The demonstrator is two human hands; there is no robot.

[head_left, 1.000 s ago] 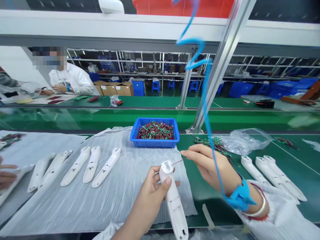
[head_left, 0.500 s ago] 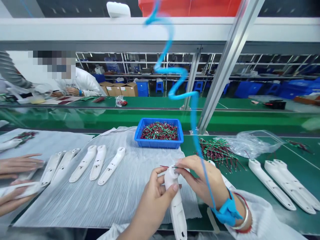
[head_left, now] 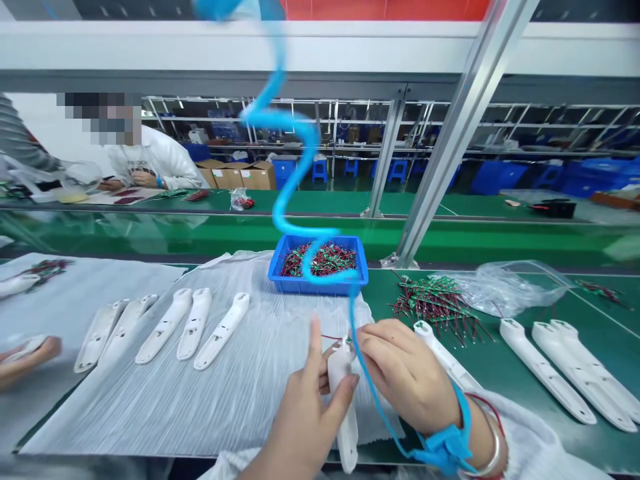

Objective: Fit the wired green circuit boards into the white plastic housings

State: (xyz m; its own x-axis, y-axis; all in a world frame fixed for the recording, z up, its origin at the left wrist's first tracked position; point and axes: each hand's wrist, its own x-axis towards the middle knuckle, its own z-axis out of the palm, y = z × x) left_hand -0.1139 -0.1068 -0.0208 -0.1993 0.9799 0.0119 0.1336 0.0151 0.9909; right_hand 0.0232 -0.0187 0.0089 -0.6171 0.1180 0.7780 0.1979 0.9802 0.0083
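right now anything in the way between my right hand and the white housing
Yes: the blue coiled wrist-strap cord runs down between the right hand and the white plastic housing, just beside the fingertips. Nothing else visible lies between them.

Right hand: blue anti-static wrist strap, coiled blue cord, silver bangle, red cord bracelet; white sleeve.

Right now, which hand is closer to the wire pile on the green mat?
The right hand is nearer, just below the wire pile; the left hand is farther left, holding the white housing.
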